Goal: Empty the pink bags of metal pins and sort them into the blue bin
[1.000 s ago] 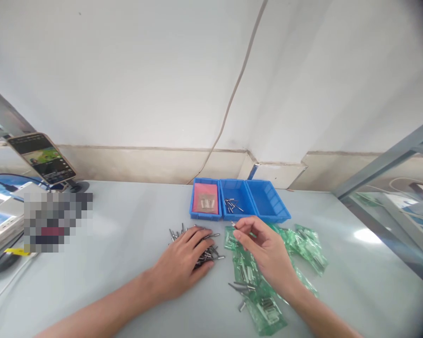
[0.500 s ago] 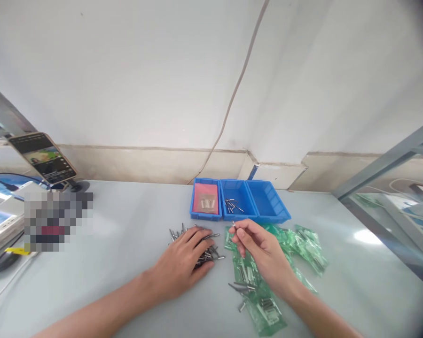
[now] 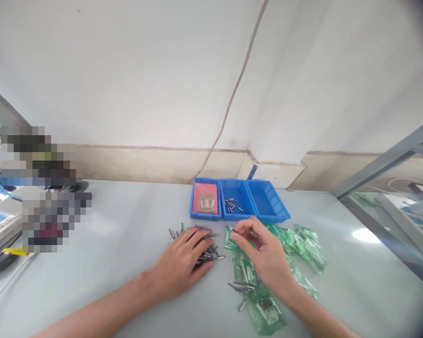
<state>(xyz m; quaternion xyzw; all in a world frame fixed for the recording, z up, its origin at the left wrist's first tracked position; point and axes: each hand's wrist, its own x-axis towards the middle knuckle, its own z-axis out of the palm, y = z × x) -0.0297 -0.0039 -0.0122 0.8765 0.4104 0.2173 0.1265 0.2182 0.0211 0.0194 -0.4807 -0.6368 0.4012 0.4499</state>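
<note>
My left hand (image 3: 185, 258) lies with fingers spread over a pile of thin metal pins (image 3: 207, 255), hiding much of it. My right hand (image 3: 262, 253) is raised to the right of the pile. Its thumb and fingers pinch a small metal pin (image 3: 231, 228), of which only the tip shows. Green plastic bags (image 3: 266, 312) holding metal pieces lie beneath and around that hand. Several loose pins (image 3: 245, 286) rest on or beside the bags. Behind the hands, the middle blue bin (image 3: 235, 188) contains several similar pins.
A left blue bin (image 3: 205, 217) holds a pink sheet and a small clear packet. The right blue bin (image 3: 270, 199) adjoins the middle one. Cables and a power strip (image 3: 2, 227) lie at the far left. Metal frame posts (image 3: 384, 166) flank the table, and a wall stands behind.
My right hand has turned slightly and its fingers have shifted around the pin, which now points more to the left. My left hand stays on the pile.
</note>
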